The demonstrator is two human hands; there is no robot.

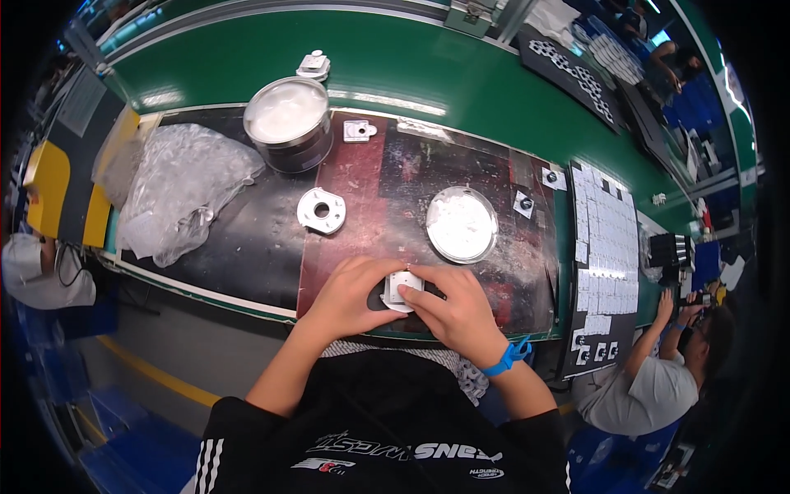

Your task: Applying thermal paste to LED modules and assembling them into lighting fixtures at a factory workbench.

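The tabletop is a dark mat with a reddish panel, set along a green conveyor belt. Things lie loosely over it, so a careless sweep of either forearm could knock something off the near edge.

At the far left a crumpled plastic bag lies spread out. It could snag a sleeve and drag along whatever sits under it.

Behind the work stands a round metal tin filled with something white. It is well apart from the hands, but a long reach over it could tip it.

A flat round lid with white residue lies just beyond the right hand, near enough to be nudged.

A small metal ring plate lies just beyond the left hand, also within range of a bump.

Smallest is the white square part, pinched between the fingers of both hands at the near edge of the tabletop. Each grip is closed on it from its own side. Uneven pressure could likely twist it or let it slip into the lap.
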